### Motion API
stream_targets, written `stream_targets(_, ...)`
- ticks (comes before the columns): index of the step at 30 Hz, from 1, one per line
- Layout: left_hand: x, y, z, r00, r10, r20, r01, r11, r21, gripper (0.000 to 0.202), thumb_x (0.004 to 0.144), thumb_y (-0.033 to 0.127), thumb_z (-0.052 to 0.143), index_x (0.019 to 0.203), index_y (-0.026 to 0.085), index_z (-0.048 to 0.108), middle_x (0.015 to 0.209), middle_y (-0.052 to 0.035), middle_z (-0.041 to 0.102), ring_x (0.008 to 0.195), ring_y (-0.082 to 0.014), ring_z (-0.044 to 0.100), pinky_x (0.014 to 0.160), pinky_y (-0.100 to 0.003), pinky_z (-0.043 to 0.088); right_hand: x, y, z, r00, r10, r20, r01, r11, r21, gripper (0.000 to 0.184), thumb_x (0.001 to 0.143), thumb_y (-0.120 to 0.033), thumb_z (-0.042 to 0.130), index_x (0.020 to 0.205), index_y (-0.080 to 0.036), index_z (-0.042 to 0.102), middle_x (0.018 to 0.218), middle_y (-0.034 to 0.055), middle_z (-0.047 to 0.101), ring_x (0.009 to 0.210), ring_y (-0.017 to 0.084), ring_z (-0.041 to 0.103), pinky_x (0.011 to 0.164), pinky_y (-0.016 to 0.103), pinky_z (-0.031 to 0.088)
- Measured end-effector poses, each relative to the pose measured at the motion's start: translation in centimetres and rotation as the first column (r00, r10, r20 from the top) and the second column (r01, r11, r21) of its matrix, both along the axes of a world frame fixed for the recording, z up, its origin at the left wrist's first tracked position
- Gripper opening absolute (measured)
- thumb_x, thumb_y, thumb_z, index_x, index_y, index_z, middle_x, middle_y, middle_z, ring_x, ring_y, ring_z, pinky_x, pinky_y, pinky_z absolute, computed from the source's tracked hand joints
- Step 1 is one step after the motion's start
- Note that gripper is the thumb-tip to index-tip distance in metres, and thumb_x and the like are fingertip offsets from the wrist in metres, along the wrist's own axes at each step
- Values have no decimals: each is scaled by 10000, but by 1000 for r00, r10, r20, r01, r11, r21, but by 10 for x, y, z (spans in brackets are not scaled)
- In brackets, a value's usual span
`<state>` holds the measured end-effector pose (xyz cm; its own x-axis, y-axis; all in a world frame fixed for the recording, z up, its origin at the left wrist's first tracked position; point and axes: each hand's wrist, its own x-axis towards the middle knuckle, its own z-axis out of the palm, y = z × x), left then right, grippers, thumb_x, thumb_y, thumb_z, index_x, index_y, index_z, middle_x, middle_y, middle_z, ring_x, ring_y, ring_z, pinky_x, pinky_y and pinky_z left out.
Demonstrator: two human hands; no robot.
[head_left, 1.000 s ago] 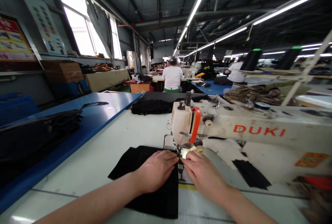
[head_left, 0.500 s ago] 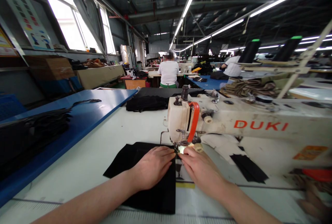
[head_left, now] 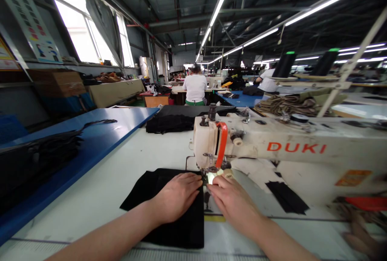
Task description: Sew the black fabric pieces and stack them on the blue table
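A black fabric piece (head_left: 151, 190) lies flat on the white sewing table (head_left: 111, 184), its right edge running under the needle of a cream DUKI sewing machine (head_left: 272, 148). My left hand (head_left: 177, 196) lies palm down on the fabric with its fingers stretched toward the presser foot. Just right of the needle, my right hand (head_left: 232, 200) rests with fingertips pressed at the fabric's edge. Whether those fingers pinch anything is hidden.
A small black scrap (head_left: 287, 198) lies right of the machine. Folded black cloth (head_left: 169, 124) sits at the table's far end. A blue table (head_left: 99, 132) on the left carries a dark fabric stack (head_left: 39, 156). People sit at machines further back (head_left: 195, 90).
The view has shifted slightly. Both hands stay at the needle with the fabric; no clear movement of the cloth shows.
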<state>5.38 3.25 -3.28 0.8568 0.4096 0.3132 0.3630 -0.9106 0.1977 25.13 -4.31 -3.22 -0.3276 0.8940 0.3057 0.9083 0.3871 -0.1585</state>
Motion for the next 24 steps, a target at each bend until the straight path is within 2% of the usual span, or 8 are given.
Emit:
stream_targets(9, 6, 17, -2, 1000, -3, 27, 3, 1000, -17, 310, 934, 206, 419, 1209, 178, 560, 1230, -80, 594, 1160, -215, 522, 1006, -394, 422, -1, -4, 2, 1000, -6, -22, 7, 999, 45, 205, 899, -114, 430, 897, -207, 612, 832, 39, 541, 809, 195, 480, 722, 325, 393)
stream_targets(18, 5, 17, -2, 1000, 9, 21, -8, 1000, -26, 310, 940, 205, 410, 1212, 175, 556, 1257, -79, 575, 1170, -216, 509, 1021, -393, 402, 4, -5, 0, 997, -8, -73, 10, 999, 35, 233, 908, -129, 415, 940, -214, 630, 847, 47, 554, 817, 199, 475, 738, 347, 394)
stream_targets(24, 8, 19, -3, 1000, 16, 23, -15, 999, -28, 306, 937, 203, 413, 1202, 166, 561, 1240, -83, 582, 1164, -216, 509, 1012, -382, 408, 5, -4, 0, 997, -6, -81, 8, 1000, 15, 239, 916, -134, 401, 903, -207, 628, 830, 41, 556, 816, 200, 483, 736, 354, 394)
